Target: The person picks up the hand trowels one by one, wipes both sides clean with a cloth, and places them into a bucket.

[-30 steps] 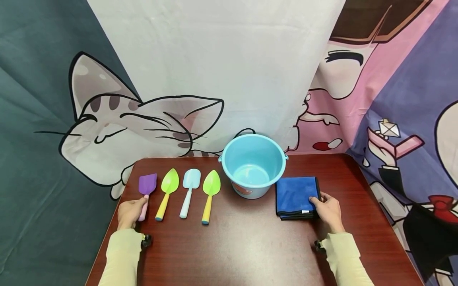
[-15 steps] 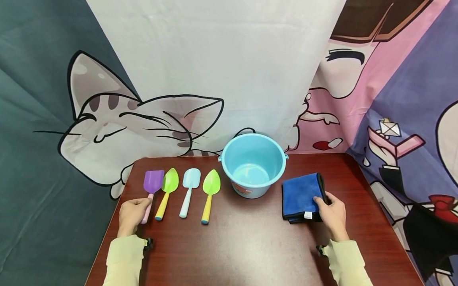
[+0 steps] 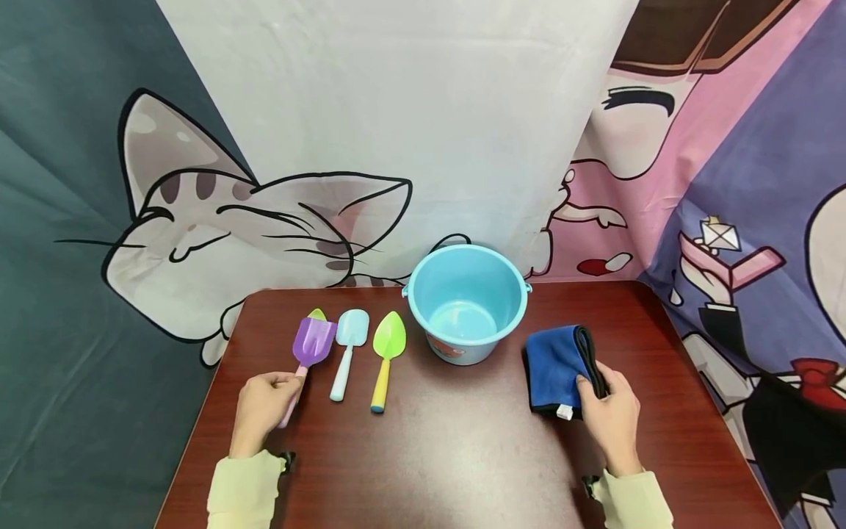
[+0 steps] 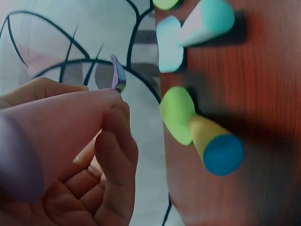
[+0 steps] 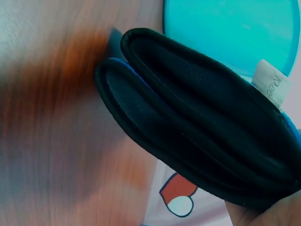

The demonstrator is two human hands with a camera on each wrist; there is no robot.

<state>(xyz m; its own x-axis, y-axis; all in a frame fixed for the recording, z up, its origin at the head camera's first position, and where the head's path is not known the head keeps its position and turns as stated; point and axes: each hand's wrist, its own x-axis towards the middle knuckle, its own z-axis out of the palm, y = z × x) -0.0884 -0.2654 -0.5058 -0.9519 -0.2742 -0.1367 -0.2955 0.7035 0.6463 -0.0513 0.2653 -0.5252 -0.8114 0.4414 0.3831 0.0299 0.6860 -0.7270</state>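
Observation:
My left hand pinches the pink handle of a purple toy shovel, its blade raised and overlapping a green trowel in the head view. In the left wrist view the pink handle runs between thumb and fingers, with the trowel lying beyond on the table. My right hand grips the right edge of a folded blue cloth with black trim and a white tag. The right wrist view shows the cloth's folded black edges fanned apart and lifted off the table.
A light blue bucket stands at the back middle of the brown table. Between it and the left hand lie a pale blue shovel and another green trowel with a yellow handle. A printed curtain hangs behind the table.
My left hand has lifted the purple shovel and carried it right, over the nearest green trowel. The right hand has raised the cloth's edge and shifted it slightly right and nearer.

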